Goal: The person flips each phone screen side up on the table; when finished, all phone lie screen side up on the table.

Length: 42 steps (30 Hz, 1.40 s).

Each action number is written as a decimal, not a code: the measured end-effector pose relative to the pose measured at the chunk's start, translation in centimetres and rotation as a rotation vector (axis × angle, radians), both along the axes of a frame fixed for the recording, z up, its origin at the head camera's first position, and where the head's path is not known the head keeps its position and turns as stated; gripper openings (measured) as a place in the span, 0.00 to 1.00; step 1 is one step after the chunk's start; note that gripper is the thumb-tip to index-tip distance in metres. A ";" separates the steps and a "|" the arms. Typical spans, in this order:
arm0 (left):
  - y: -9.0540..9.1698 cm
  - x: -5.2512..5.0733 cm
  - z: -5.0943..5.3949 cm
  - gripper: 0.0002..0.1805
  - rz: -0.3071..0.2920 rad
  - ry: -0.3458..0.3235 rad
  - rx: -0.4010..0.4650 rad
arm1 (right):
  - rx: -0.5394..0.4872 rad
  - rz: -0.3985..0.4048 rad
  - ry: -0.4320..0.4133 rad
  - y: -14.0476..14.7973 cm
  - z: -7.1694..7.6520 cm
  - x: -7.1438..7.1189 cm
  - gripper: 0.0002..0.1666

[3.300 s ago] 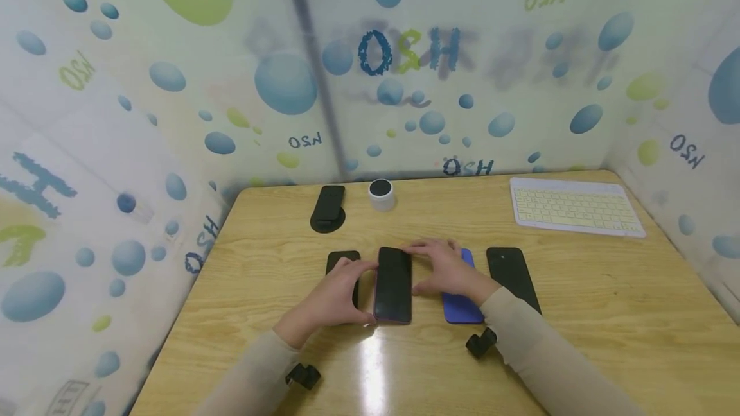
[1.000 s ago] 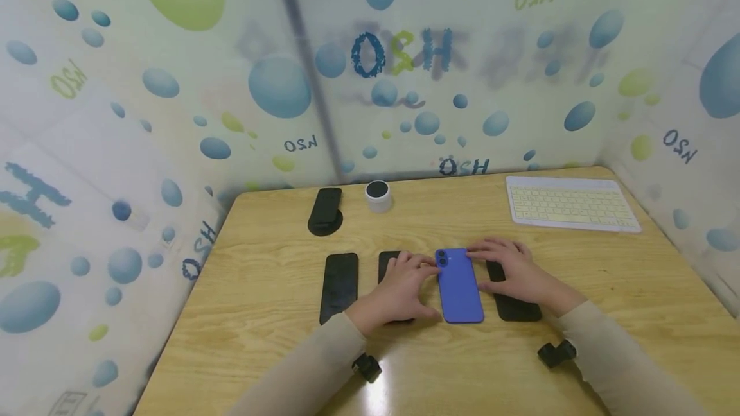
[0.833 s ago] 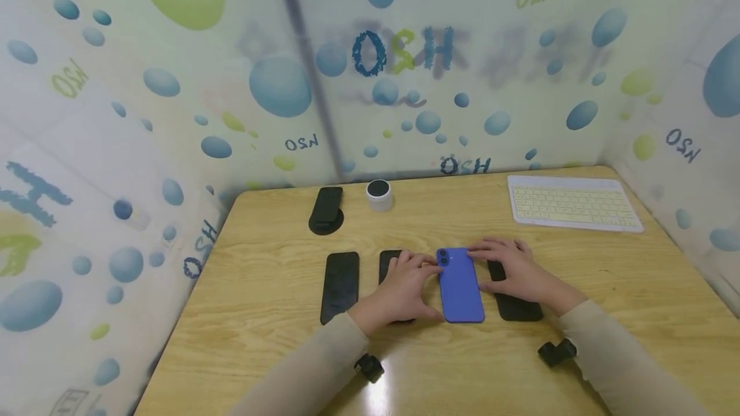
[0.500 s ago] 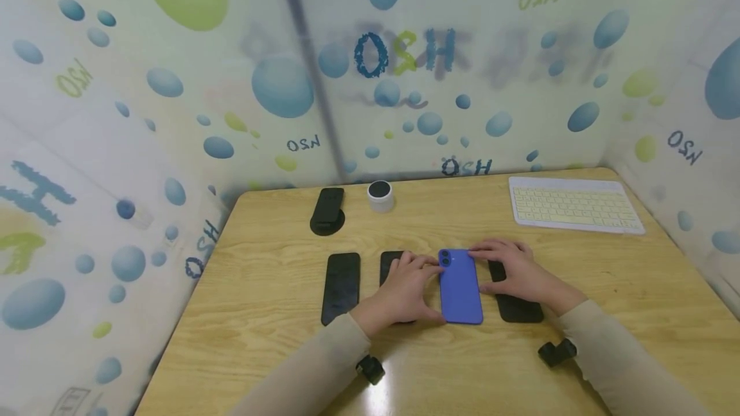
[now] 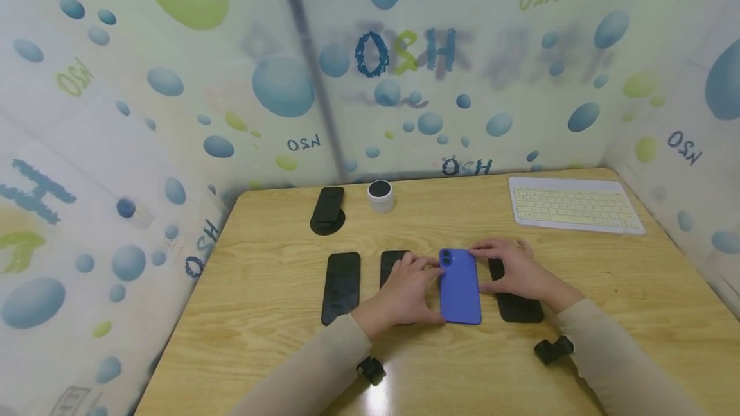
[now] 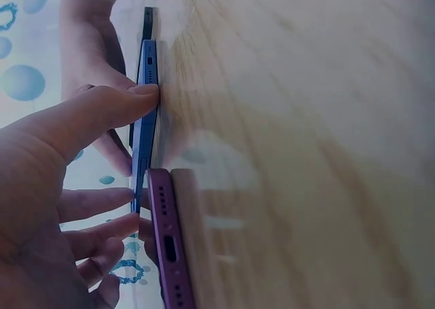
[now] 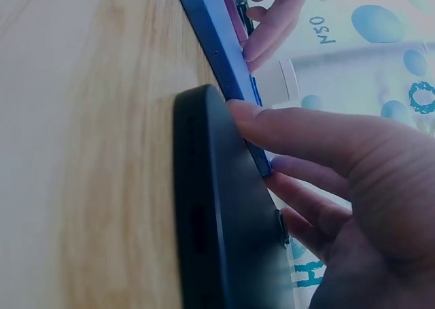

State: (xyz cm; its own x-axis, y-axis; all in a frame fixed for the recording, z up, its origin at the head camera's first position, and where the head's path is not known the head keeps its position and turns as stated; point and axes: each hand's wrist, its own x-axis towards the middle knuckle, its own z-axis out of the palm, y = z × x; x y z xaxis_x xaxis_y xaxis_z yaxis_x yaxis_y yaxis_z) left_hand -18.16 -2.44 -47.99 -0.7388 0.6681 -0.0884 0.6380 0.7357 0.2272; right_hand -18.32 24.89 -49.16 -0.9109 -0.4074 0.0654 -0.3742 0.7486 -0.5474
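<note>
Well beyond and to the left of the fingers of the left hand (image 5: 401,294), a black stand (image 5: 329,205) on a round base rests on the wooden table (image 5: 260,287); nearer, left of those fingers, a black phone (image 5: 340,284) lies flat, its lower right corner just beside the left sleeve (image 5: 312,364); well beyond the left fingers stands a small white cylinder (image 5: 380,201) with a dark top; under the left hand lies a purple-edged phone (image 5: 390,265), largely covered in the head view, its port end showing in the left wrist view; the left fingers are spread wide, thumb at the lower left corner of the blue phone (image 5: 460,291), forefinger at its upper left edge near 2 camera lenses; the blue phone lies back up on the table between the fingers of the 2 hands; the fingers of the right hand (image 5: 514,268) are spread too, forefinger at its upper right corner, thumb on its right edge; both hands only touch its edges; a dark phone (image 5: 520,310) lies under the right hand, its near end showing below the thumb; whether that hand touches it I cannot tell; beyond the right fingers and farther right, a white keyboard (image 5: 575,207) lies well apart from them.
</note>
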 end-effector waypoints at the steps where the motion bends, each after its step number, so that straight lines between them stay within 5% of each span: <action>1: 0.0 0.0 0.0 0.50 0.001 0.000 0.000 | -0.008 -0.003 -0.005 0.0 -0.1 0.0 0.43; 32: 0.6 1.1 0.5 0.48 -0.005 0.009 0.089 | -0.207 -0.059 0.003 -0.1 0.8 0.7 0.43; 42: 0.3 0.8 1.2 0.48 -0.002 -0.127 0.213 | -0.264 -0.044 0.055 -1.2 0.9 0.8 0.44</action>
State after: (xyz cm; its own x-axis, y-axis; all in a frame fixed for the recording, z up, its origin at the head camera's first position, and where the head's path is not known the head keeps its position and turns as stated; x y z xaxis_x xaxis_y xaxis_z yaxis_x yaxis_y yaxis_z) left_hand -17.34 -2.15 -46.77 -0.7292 0.6833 -0.0376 0.5963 0.6613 0.4551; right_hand -17.49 23.66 -48.31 -0.9195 -0.3297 0.2142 -0.3791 0.5992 -0.7051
